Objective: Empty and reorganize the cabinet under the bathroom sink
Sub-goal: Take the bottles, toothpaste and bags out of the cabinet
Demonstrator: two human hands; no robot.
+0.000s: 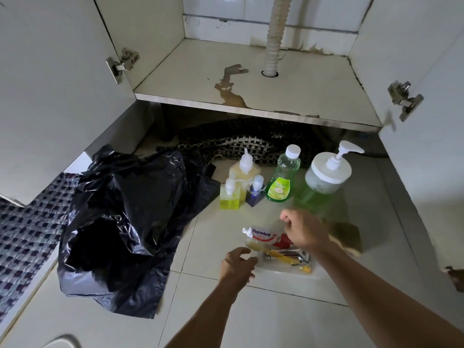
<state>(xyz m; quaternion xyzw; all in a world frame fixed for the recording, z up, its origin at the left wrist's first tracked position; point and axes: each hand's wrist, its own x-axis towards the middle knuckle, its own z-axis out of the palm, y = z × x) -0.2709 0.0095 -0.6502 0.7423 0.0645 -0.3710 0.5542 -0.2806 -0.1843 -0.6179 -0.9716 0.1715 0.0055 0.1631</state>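
Note:
The cabinet shelf (288, 86) under the sink stands bare, stained, with both doors swung wide. On the tiled floor in front sits a clear tray (286, 271) holding a Pepsodent toothpaste tube (263, 234), a yellow toothbrush (278, 254) and a razor. My right hand (305, 231) hovers over the tube with fingers loosely curled, holding nothing. My left hand (237, 266) reaches toward the tray's near left corner, fingers relaxed. Behind the tray stand a big green pump bottle (321, 187), a green dish-soap bottle (282, 179), two yellow pump bottles (229, 194) and a small purple bottle (256, 192).
A crumpled black bin bag (125, 217) lies open on the floor to the left. A brown sponge (347, 237) sits right of the tray. A checked mat (27, 222) lies far left and under the cabinet. The drain hose (273, 38) runs through the shelf.

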